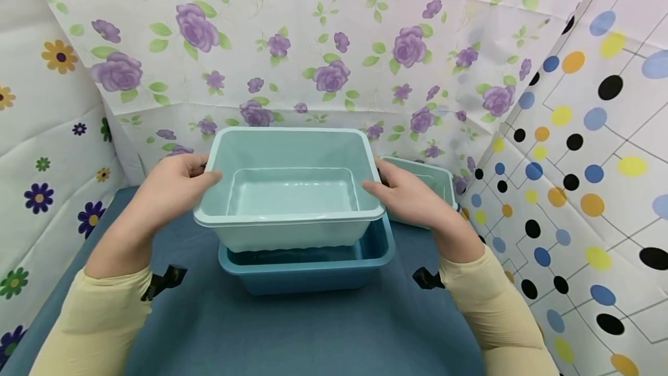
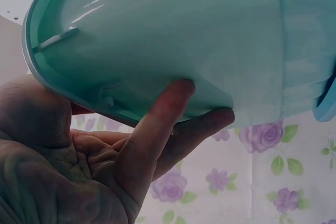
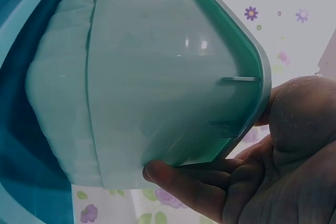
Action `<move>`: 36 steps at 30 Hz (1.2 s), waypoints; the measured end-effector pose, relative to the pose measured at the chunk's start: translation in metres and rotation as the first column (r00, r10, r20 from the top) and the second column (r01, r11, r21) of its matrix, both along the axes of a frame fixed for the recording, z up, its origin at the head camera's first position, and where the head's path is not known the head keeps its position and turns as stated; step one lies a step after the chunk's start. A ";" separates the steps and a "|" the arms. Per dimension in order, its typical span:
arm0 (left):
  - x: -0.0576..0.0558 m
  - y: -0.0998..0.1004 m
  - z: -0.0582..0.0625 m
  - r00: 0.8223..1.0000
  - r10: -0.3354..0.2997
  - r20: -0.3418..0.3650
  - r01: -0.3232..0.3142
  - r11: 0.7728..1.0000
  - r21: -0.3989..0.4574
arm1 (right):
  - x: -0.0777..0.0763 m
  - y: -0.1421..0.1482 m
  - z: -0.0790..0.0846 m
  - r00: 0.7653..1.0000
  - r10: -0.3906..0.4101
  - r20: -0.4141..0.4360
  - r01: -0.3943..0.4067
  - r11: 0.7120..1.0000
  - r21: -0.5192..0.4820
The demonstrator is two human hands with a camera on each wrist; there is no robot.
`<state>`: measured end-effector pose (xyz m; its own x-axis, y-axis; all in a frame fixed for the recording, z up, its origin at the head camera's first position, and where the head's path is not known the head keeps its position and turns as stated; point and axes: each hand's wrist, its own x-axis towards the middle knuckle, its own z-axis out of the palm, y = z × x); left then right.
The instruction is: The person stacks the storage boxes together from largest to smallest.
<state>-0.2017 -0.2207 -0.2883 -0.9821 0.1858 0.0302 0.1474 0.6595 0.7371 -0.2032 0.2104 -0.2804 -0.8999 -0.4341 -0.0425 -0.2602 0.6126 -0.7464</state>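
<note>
A light mint-green plastic bin (image 1: 292, 234) is held at its two short ends, tilted so its inside faces the head view. My left hand (image 1: 180, 184) grips the left rim, thumb over the edge and fingers under it against the outer wall. At the opposite end my right hand (image 1: 407, 190) grips the rim the same way. Beneath sits a darker blue bin (image 1: 308, 280) on the table, and the mint bin's base is partly over its opening. In the right wrist view, the mint bin's ribbed lower part (image 3: 58, 87) overlaps the blue bin's inside.
Behind my right hand, another pale green bin or lid (image 1: 435, 176) lies at the back right, partly hidden. The blue cloth-covered table (image 1: 313, 335) meets a flower-print curtain (image 1: 334, 45) at the back and a dotted sheet (image 1: 600, 190) at right.
</note>
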 end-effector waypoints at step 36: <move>0.004 0.007 -0.022 0.997 -0.055 0.056 0.051 0.997 0.064 | -0.001 0.009 -0.025 1.000 -0.021 0.014 0.020 0.999 0.035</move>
<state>-0.1974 -0.2137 -0.3107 -0.9714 0.2370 -0.0127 0.1372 0.6046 0.7846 -0.2037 0.2189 -0.3056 -0.9079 -0.4133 -0.0702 -0.2368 0.6437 -0.7277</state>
